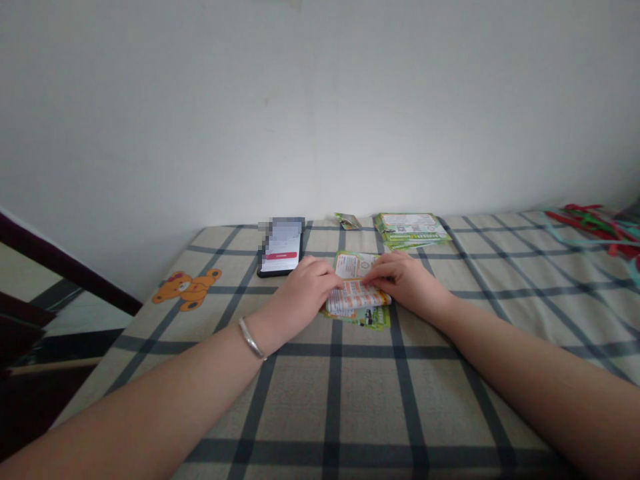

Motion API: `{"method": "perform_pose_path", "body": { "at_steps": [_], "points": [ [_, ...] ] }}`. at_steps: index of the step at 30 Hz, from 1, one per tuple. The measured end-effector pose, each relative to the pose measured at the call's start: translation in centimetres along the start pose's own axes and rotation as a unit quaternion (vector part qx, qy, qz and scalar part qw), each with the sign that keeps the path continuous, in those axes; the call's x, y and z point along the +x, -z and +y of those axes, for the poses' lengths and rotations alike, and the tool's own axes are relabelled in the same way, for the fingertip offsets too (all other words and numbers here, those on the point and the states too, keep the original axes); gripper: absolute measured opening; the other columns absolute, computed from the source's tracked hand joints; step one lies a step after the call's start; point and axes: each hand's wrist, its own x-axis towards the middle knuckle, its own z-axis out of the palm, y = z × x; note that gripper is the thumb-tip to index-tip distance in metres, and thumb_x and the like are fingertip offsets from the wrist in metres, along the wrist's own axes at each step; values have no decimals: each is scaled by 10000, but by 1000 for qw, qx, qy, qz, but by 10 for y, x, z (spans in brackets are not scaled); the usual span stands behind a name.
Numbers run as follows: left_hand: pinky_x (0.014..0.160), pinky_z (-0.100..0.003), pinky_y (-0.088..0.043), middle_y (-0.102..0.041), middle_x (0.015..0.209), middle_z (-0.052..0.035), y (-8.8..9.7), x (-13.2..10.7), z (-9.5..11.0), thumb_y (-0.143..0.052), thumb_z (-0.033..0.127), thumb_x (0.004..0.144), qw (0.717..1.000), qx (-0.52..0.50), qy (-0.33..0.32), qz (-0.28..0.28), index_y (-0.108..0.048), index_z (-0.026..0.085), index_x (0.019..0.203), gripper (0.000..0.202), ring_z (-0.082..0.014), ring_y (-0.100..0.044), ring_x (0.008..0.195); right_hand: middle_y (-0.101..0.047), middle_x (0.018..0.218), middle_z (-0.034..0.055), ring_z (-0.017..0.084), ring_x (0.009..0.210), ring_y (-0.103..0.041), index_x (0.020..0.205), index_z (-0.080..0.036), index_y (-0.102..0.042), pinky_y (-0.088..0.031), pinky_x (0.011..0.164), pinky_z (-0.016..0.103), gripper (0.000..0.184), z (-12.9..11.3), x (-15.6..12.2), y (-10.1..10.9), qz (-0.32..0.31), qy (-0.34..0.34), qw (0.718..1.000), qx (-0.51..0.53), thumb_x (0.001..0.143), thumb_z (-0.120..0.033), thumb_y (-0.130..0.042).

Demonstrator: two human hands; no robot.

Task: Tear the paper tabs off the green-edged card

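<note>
In front of me a printed leaflet (pixel 359 295), partly folded over, lies on top of another green leaflet (pixel 373 319) on the checked cloth. My left hand (pixel 314 283) is closed on the leaflet's left edge, fingers bent and pressed to the paper. At its right side, my right hand (pixel 403 277) pinches the same sheet along the fold, with the fingertips together. Part of the paper's edges is hidden by my fingers. A silver bangle (pixel 250 338) circles my left wrist.
A phone (pixel 283 247) with a lit screen lies behind my left hand. Toward the wall sit a small folded paper (pixel 347 221) and a stack of green leaflets (pixel 414 228). Red and green straps (pixel 593 223) lie far right. A bear figure (pixel 187 289) is at left.
</note>
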Motion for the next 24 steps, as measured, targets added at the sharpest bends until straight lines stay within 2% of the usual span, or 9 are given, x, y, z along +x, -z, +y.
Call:
{"method": "perform_pose_path", "body": {
  "at_steps": [5, 10, 14, 20, 24],
  "points": [
    [800, -329, -457, -618, 892, -33, 2, 1, -3, -517, 157, 922, 999, 15, -30, -19, -682, 193, 972, 176, -188, -516, 882, -699, 885, 33, 167, 840, -606, 878, -229, -758, -452, 797, 306, 160, 1, 1, 6, -31, 29, 999, -19, 821, -134, -642],
    [788, -332, -448, -620, 844, -32, 6, 2, -5, -525, 190, 926, 996, 42, -58, -59, -687, 187, 923, 162, -184, -534, 854, -702, 943, 33, 186, 884, -604, 935, -245, -753, -439, 827, 339, 157, 0, 1, 13, -71, 35, 996, -48, 881, -269, -608],
    [806, -325, -449, -634, 881, -31, 12, 3, 0, -536, 188, 921, 993, 54, -72, -73, -690, 181, 932, 154, -180, -543, 864, -701, 990, 31, 196, 916, -609, 957, -264, -755, -434, 843, 349, 165, 0, 1, 14, -77, 18, 996, -51, 860, -330, -639],
    [762, -308, -459, -622, 867, -44, 19, 4, 9, -547, 268, 924, 994, 42, -21, -96, -707, 181, 971, 188, -176, -555, 849, -705, 1006, 28, 194, 912, -616, 967, -270, -758, -440, 839, 344, 187, 2, 0, 13, -77, 21, 995, -52, 846, -365, -651],
    [775, -329, -467, -618, 879, -52, 21, 3, 14, -577, 247, 905, 994, 47, -3, -100, -704, 174, 988, 168, -188, -556, 862, -699, 1027, 35, 206, 918, -616, 991, -276, -754, -446, 836, 354, 252, 1, 0, 13, -80, 21, 995, -62, 795, -423, -697]
  ]
}}
